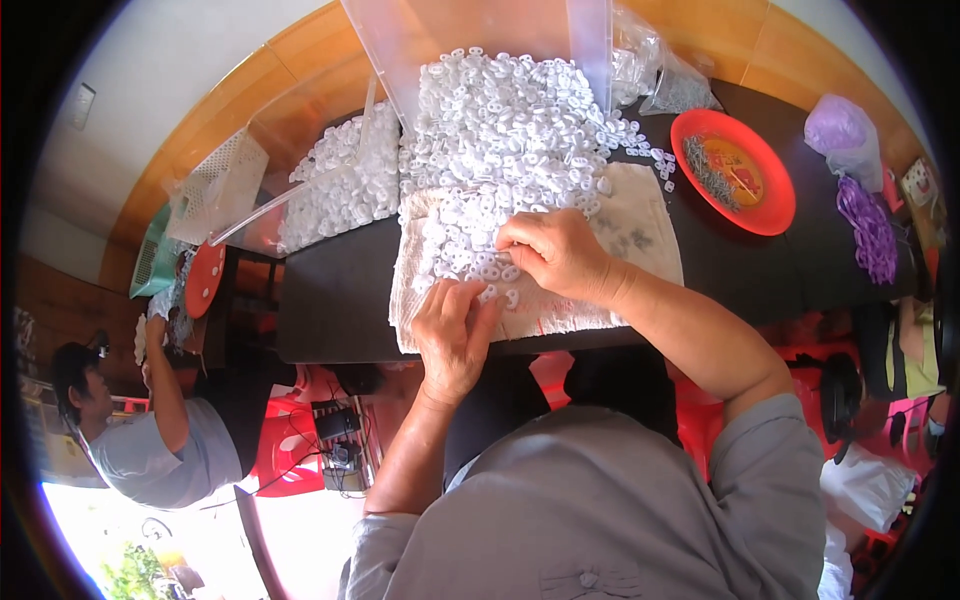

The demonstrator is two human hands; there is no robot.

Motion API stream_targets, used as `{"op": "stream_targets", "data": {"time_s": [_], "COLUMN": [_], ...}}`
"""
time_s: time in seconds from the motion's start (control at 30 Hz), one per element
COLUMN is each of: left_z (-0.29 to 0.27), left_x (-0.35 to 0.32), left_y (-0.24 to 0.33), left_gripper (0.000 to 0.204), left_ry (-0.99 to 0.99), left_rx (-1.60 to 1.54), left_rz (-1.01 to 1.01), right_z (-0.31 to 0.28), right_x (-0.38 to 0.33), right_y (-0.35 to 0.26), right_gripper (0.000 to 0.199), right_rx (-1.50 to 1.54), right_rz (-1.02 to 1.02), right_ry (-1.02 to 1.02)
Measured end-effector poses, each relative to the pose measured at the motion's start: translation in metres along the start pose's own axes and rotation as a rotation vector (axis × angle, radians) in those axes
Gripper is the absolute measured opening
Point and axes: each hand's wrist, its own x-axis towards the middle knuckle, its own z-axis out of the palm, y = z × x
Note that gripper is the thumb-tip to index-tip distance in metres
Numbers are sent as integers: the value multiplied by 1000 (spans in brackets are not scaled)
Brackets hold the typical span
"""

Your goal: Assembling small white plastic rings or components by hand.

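Note:
A heap of small white oval plastic pieces with holes spills onto a cream cloth at the table's front. My right hand reaches in from the right, its thumb and forefinger pinched together low over the loose pieces. Whatever sits between those fingertips is too small to make out. Close to the near edge of the heap, my left hand has its fingers bent and drawn together. A white piece shows by its fingertips, but I cannot see clearly what it grips.
Two clear plastic bins hold or pour out white pieces. A red plate with thin metal parts stands right, beyond it purple bundles. Plastic bags lie behind. Another person works at the left.

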Motion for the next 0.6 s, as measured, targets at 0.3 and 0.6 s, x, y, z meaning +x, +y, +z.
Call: {"op": "stream_targets", "data": {"time_s": [0.3,0.6], "left_z": [-2,1], "left_x": [-1,0], "left_y": [-4,1], "left_gripper": [16,21], "left_ry": [32,37], "left_rx": [-67,-3], "left_rz": [127,80], "right_z": [1,0], "right_x": [-2,-1], "right_y": [-2,-1], "right_gripper": [11,9], "right_rx": [-7,9], "right_rz": [12,6], "right_ry": [-9,14]}}
